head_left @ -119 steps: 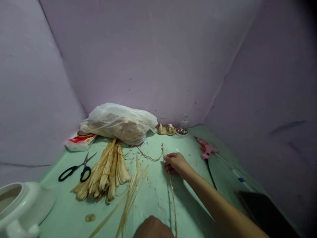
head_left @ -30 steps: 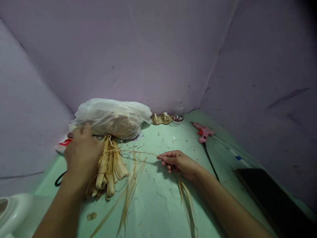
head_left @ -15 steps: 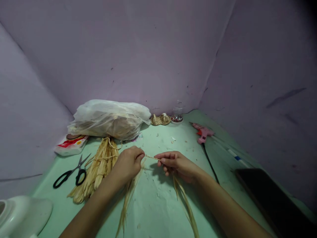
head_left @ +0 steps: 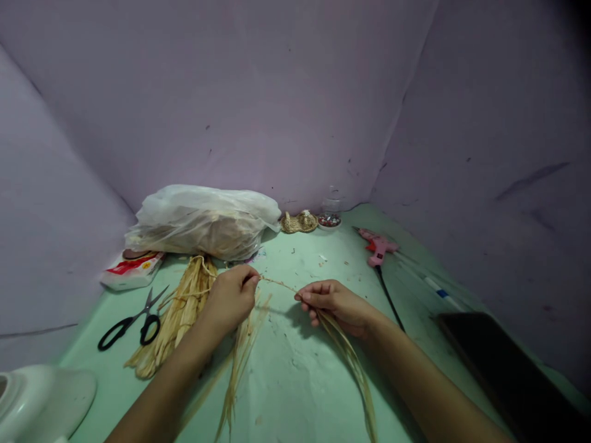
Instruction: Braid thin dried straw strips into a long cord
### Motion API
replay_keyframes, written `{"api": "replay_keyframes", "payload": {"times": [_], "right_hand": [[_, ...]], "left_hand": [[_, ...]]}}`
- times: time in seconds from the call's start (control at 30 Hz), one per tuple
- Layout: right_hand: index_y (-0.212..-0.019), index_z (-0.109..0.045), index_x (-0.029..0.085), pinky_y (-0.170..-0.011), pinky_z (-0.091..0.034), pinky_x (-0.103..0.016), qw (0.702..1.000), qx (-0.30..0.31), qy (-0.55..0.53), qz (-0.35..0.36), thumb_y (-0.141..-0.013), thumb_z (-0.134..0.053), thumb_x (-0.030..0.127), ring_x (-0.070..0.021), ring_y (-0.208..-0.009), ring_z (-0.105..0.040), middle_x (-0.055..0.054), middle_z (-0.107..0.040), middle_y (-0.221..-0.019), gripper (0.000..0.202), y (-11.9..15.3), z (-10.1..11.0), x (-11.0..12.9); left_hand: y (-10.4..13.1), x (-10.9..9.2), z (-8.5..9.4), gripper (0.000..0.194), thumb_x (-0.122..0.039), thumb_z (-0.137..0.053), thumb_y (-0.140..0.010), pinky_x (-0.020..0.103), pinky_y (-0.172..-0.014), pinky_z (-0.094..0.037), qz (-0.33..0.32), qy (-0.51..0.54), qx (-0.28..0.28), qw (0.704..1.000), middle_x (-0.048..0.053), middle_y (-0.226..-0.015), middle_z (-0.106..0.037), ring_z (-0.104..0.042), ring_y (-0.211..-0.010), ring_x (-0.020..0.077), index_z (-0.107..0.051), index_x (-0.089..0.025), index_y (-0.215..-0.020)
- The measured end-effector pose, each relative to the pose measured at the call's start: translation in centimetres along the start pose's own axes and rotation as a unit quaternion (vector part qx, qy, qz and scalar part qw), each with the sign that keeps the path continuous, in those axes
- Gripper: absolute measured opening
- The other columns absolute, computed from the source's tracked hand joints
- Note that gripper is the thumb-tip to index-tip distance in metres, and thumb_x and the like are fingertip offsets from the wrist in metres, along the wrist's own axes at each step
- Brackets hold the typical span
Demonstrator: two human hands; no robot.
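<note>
A thin twisted fibre cord stretches between my two hands above the green table. My left hand is closed on the cord's left end, and loose pale strands hang beneath it. The cord's right end is pinched between the thumb and fingers of my right hand. From that hand a longer bundle of flat strands trails down toward the near edge. Just left of my left hand lies a tied bundle of dried husk strips.
Black-handled scissors lie at the left, below a red and white packet. A filled plastic bag, woven piece and bead jar stand at the back. Right are a pink glue gun and dark slab.
My left hand has moved left and slightly up, away from my right hand. More of the cord shows between them, and the hanging strands have shifted.
</note>
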State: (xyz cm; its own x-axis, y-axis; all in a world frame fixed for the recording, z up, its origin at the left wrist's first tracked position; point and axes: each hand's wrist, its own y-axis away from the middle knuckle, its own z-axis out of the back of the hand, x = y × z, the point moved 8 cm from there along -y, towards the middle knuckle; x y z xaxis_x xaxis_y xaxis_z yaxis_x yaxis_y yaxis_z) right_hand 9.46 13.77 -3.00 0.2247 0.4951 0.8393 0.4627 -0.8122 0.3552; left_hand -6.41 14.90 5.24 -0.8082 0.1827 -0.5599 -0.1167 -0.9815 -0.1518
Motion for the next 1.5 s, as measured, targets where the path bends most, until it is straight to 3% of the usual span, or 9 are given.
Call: {"api": "replay_keyframes", "payload": {"times": [0.2,0.33,0.57,0.7,0.83,0.97,1.2,1.37,1.5], "right_hand": [[-0.066,-0.059,0.011,-0.041,-0.043,-0.017,0.999,-0.036,-0.027,0.020,-0.062,-0.068,0.018,-0.0044,-0.040,-0.049,0.001,-0.057,-0.055,0.013,-0.1,0.0,0.3],[-0.066,-0.058,0.011,-0.039,-0.042,-0.016,0.998,-0.049,-0.033,0.017,-0.060,-0.069,0.019,-0.0046,-0.041,-0.049,0.000,-0.059,-0.057,0.015,-0.3,-0.5,-0.2],[-0.069,-0.057,0.011,-0.035,-0.039,-0.016,0.993,-0.106,-0.012,0.048,-0.062,-0.062,0.013,-0.0047,-0.038,-0.048,0.001,-0.057,-0.053,0.009,-0.9,-0.3,-0.8],[-0.076,-0.057,0.013,-0.030,-0.031,-0.015,0.992,-0.120,0.007,0.043,-0.059,-0.060,0.011,-0.0040,-0.035,-0.044,0.002,-0.058,-0.056,0.018,-0.8,-0.2,-0.8],[-0.075,-0.054,0.014,-0.039,-0.037,-0.018,0.993,-0.095,0.006,0.064,-0.055,-0.063,0.011,-0.0064,-0.042,-0.049,0.002,-0.057,-0.057,0.023,-1.0,-0.7,-0.7],[-0.087,-0.054,0.015,-0.045,-0.038,-0.019,0.987,-0.078,0.009,0.139,-0.057,-0.063,0.013,-0.0063,-0.046,-0.049,0.002,-0.059,-0.060,0.032,-1.0,-1.1,0.2],[-0.072,-0.060,0.010,-0.044,-0.043,-0.020,0.974,-0.185,0.029,0.129,-0.059,-0.062,0.023,-0.0082,-0.049,-0.051,0.000,-0.057,-0.057,0.018,-0.8,1.0,0.1],[-0.073,-0.056,0.014,-0.038,-0.042,-0.021,0.960,-0.240,0.017,0.144,-0.055,-0.065,0.020,-0.0097,-0.044,-0.051,0.003,-0.054,-0.051,0.021,-0.3,1.3,0.0],[-0.065,-0.055,0.013,-0.034,-0.037,-0.018,0.969,-0.209,0.027,0.128,-0.054,-0.063,0.019,-0.0085,-0.042,-0.047,0.002,-0.053,-0.051,0.014,-0.5,0.0,-0.3]], "left_hand": [[0.6,-1.5,-2.0,0.029,-0.038,-0.042,-0.073,0.019,-0.049,-0.030,0.034,0.198,0.108,0.974,-0.004,-0.048,-0.043,-0.039,-0.047,0.0076,-0.052,-0.014,-0.060],[1.1,-2.1,-3.3,0.026,-0.037,-0.051,-0.066,0.020,-0.046,-0.031,0.070,0.291,0.141,0.944,-0.004,-0.048,-0.043,-0.038,-0.045,0.0069,-0.059,-0.012,-0.067],[1.4,-1.1,-5.8,0.022,-0.028,-0.048,-0.068,0.020,-0.051,-0.033,0.037,0.206,0.114,0.971,-0.001,-0.054,-0.054,-0.043,-0.051,0.0085,-0.063,-0.012,-0.064],[1.3,-0.5,-6.2,0.023,-0.028,-0.047,-0.069,0.021,-0.056,-0.035,0.021,0.178,0.090,0.980,0.001,-0.061,-0.060,-0.048,-0.058,0.0110,-0.065,-0.013,-0.069],[1.4,-0.6,-6.4,0.019,-0.026,-0.050,-0.067,0.020,-0.053,-0.033,0.037,0.216,0.101,0.970,0.001,-0.059,-0.058,-0.045,-0.055,0.0094,-0.063,-0.013,-0.066],[1.7,-1.3,-6.6,0.018,-0.025,-0.049,-0.067,0.019,-0.051,-0.031,0.035,0.250,0.123,0.960,-0.001,-0.055,-0.054,-0.042,-0.052,0.0078,-0.062,-0.012,-0.064],[1.7,-1.3,-6.2,0.029,-0.034,-0.043,-0.072,0.020,-0.046,-0.027,0.039,0.237,0.220,0.945,-0.003,-0.045,-0.042,-0.036,-0.044,0.0072,-0.055,-0.012,-0.058],[1.4,-0.8,-5.5,0.023,-0.032,-0.052,-0.063,0.020,-0.044,-0.028,0.095,0.277,0.196,0.936,-0.002,-0.050,-0.046,-0.039,-0.044,0.0071,-0.059,-0.010,-0.066],[1.4,-0.5,-6.1,0.020,-0.030,-0.052,-0.061,0.019,-0.044,-0.028,0.104,0.277,0.168,0.940,-0.003,-0.045,-0.045,-0.037,-0.042,0.0068,-0.060,-0.011,-0.064]]}}
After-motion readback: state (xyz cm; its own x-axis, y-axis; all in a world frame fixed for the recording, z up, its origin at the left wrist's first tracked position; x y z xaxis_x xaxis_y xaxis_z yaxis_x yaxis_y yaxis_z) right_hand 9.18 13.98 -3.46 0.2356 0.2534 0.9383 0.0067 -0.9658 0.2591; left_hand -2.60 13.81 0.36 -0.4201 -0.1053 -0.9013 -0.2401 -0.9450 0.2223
